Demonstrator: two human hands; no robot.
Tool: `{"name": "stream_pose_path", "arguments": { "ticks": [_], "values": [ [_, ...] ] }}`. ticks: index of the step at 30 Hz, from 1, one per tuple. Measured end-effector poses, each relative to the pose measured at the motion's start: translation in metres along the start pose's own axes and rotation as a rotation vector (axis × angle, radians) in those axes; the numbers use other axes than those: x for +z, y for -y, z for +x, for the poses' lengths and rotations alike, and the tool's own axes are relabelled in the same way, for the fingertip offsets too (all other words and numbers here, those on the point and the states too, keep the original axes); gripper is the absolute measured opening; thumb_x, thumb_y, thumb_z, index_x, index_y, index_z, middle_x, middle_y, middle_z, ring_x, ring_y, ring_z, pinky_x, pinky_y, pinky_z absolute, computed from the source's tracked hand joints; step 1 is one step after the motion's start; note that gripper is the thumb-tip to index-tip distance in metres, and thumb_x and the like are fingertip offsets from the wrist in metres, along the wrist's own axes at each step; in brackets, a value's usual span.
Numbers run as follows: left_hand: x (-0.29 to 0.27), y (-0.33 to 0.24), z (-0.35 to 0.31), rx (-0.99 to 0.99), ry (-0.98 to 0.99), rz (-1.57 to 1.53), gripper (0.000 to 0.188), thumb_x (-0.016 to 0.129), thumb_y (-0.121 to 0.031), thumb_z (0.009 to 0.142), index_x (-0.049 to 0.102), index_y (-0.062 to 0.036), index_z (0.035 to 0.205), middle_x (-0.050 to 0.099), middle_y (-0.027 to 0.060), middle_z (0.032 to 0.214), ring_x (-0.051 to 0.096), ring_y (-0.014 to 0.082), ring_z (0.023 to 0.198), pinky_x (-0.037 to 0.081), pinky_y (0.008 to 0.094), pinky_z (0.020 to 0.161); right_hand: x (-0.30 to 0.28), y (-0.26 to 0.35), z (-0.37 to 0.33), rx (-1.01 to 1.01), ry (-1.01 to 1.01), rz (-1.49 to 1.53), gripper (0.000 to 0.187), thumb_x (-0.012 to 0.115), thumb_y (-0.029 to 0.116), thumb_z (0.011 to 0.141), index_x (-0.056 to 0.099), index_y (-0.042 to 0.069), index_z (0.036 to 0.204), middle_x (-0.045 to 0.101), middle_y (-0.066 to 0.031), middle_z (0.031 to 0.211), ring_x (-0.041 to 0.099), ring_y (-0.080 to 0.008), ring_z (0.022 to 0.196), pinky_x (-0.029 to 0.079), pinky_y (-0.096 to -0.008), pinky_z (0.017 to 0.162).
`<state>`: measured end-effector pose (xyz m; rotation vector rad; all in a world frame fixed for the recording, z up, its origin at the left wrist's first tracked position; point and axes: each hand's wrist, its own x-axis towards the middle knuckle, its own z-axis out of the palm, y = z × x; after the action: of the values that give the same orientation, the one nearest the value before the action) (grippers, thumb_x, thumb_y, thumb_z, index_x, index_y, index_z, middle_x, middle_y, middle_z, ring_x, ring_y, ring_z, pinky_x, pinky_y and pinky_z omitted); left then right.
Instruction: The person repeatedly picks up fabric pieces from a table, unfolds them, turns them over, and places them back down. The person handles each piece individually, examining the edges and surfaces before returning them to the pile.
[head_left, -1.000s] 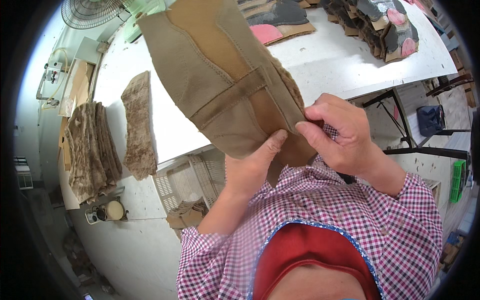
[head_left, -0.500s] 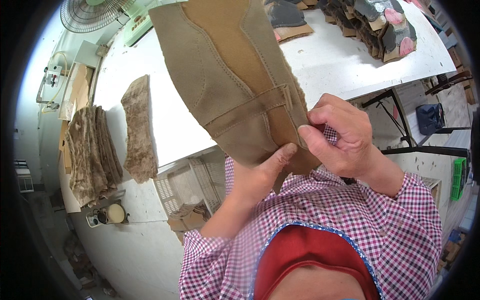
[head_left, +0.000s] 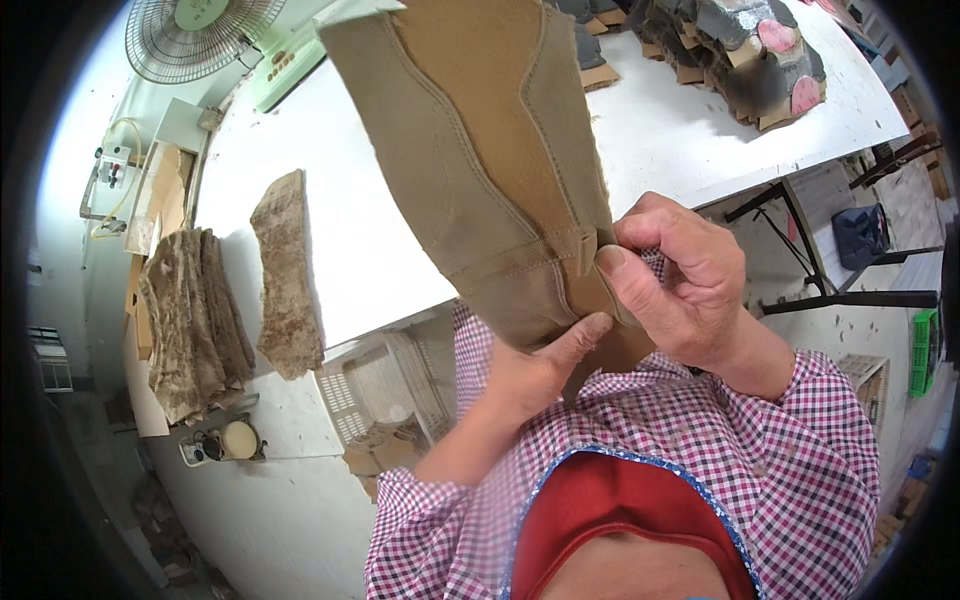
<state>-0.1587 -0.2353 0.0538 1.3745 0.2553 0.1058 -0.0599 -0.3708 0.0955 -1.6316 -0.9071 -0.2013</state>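
Observation:
A taupe suede boot upper with a tan middle panel and curved stitched seams stretches up and away from me. Its lower end is in my left hand, whose thumb presses on the tan part while the fingers are hidden behind. At the right edge, my right hand pinches the upper between thumb and bent fingers, beside a small upright folded tab. A stitched seam crosses the piece at that level. Fuzzy pile shows along its right edge.
A white table lies beyond. On its left are a stack of brown furry pieces and a single furry piece. Dark pieces are piled at the far right. A plastic basket stands below the table edge, and a fan at far left.
The cross band on the boot upper stood out as a raised fold and now lies flatter. Both hands keep their hold. The view has shifted slightly.

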Motion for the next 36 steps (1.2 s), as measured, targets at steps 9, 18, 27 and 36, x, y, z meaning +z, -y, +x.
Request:
{"name": "stream_pose_path", "arguments": {
  "ticks": [9, 18, 27, 36],
  "values": [
    [0.005, 0.011, -0.003, -0.055, 0.058, -0.043, 0.037, 0.073, -0.016, 0.086, 0.059, -0.0007, 0.117, 0.064, 0.0071, 0.108, 0.061, 0.0166, 0.096, 0.052, 0.0308, 0.083, 0.003, 0.007, 0.005, 0.391, -0.078, 0.364, 0.007, 0.064, 0.005, 0.086, 0.063, -0.001, 0.083, 0.062, 0.0012, 0.073, 0.052, -0.0021, 0.063, 0.043, -0.0183, 0.056],
    [0.012, 0.020, -0.005, -0.039, 0.096, -0.049, 0.035, 0.072, -0.014, 0.086, 0.060, -0.0010, 0.116, 0.065, 0.0065, 0.107, 0.061, 0.0169, 0.096, 0.052, 0.0314, 0.083, -0.003, 0.009, 0.031, 0.288, -0.229, 0.391, 0.009, 0.065, 0.008, 0.088, 0.064, -0.001, 0.085, 0.060, 0.0039, 0.072, 0.050, 0.0000, 0.063, 0.041, -0.0154, 0.055],
    [0.012, 0.025, -0.004, 0.007, 0.115, -0.043, 0.032, 0.072, -0.010, 0.086, 0.062, -0.0006, 0.114, 0.066, 0.0055, 0.104, 0.062, 0.0152, 0.091, 0.052, 0.0295, 0.079, -0.017, -0.002, 0.075, 0.061, -0.306, 0.372, 0.011, 0.064, 0.010, 0.091, 0.066, 0.000, 0.087, 0.056, 0.0069, 0.069, 0.046, 0.0018, 0.061, 0.036, -0.0138, 0.052],
    [-0.068, -0.012, 0.029, 0.627, -0.092, 0.727, 0.038, 0.068, -0.001, 0.081, 0.058, -0.0005, 0.118, 0.066, 0.0147, 0.103, 0.067, 0.0249, 0.090, 0.053, 0.0333, 0.079, -0.027, -0.029, 0.099, 0.132, 0.076, 0.977, 0.022, 0.050, 0.021, 0.100, 0.058, 0.004, 0.112, 0.060, -0.0044, 0.067, 0.046, -0.0048, 0.047, 0.028, -0.0164, 0.036]
  ]
}}
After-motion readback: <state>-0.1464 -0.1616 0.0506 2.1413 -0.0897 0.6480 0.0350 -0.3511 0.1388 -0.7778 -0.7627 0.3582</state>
